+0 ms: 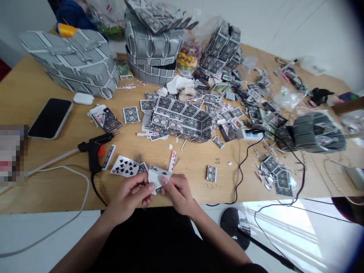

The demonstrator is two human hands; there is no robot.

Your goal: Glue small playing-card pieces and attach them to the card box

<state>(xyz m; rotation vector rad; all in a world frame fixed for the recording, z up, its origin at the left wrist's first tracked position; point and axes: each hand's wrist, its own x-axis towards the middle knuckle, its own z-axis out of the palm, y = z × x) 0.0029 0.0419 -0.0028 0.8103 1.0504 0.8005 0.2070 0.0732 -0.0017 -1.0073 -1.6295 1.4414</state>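
Both hands meet at the near edge of the wooden table (34, 91). My left hand (133, 193) and my right hand (178, 191) pinch the same white playing card (157, 175) between thumbs and fingertips, bending it. A ten of spades (124, 167) lies face up just beyond my left hand. A black hot glue gun (95, 149) with a red trigger rests on the table to the left of the cards. A single face-down card (211, 173) lies to the right of my right hand.
A black phone (51, 117) and white earbud case (83, 98) lie at left. Grey card-built shapes (74, 60) stand at the back, a flat card panel (179, 121) mid-table, a curved one (315, 132) at right. Loose cards, plastic bags and black cables (241, 163) litter the right side.
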